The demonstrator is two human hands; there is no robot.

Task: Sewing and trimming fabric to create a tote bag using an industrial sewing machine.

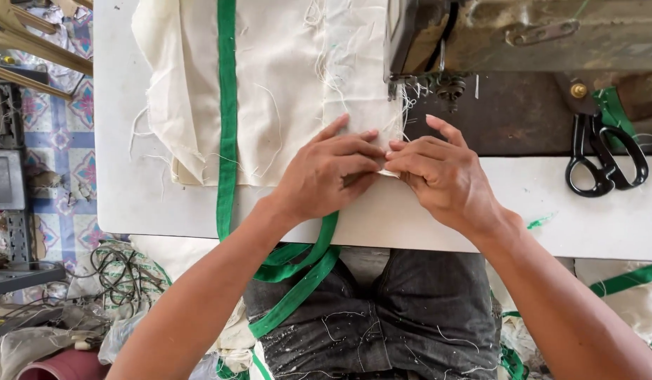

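pkgs: none | labels: none | signs: none | screens: none in view

Your bare left hand (326, 176) and right hand (442, 176) press on a cream woven cloth (284, 77) that looks soft, matt and frayed, with loose threads. The long green cloth strap (227, 105) looks smooth and flat. The white table top (150, 204) is smooth and a little shiny. The old metal sewing machine (523, 35) looks dull and worn. The black-handled scissors (604, 158) look glossy. Your dark jeans (410, 309) look rough.

Cream cloth (270, 84), green tape (227, 112), black scissors (606, 158).
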